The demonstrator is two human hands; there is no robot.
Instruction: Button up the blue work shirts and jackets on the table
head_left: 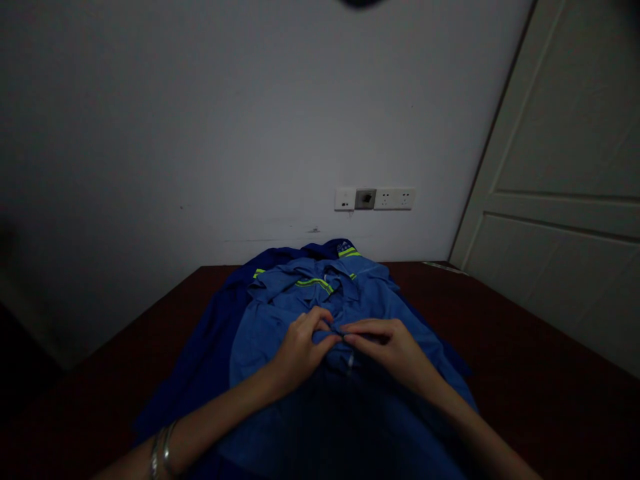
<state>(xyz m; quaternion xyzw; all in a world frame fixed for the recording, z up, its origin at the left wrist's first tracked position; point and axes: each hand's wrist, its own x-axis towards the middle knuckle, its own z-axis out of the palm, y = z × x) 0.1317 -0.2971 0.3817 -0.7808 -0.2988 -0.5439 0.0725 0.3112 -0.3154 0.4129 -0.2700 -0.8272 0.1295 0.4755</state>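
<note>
A light blue shirt (pixel 280 313) with a collar lies spread out, its collar end towards the wall. Beneath it is a darker blue garment (pixel 215 340) with yellow-green stripes. My left hand (pixel 305 340) pinches the shirt's front near the middle, thumb and fingers closed on the cloth. Right beside it, my right hand (pixel 387 343) also pinches the shirt front, its fingertips meeting those of the left. Whatever small part sits between the fingertips is too dark to make out. The lower part of the shirt is in deep shadow.
Both garments rest on a dark reddish-brown table (pixel 425 287) against a pale wall (pixel 225 133). Sockets and a switch (pixel 375 199) are on the wall behind. A pale panelled door (pixel 565 173) stands at the right.
</note>
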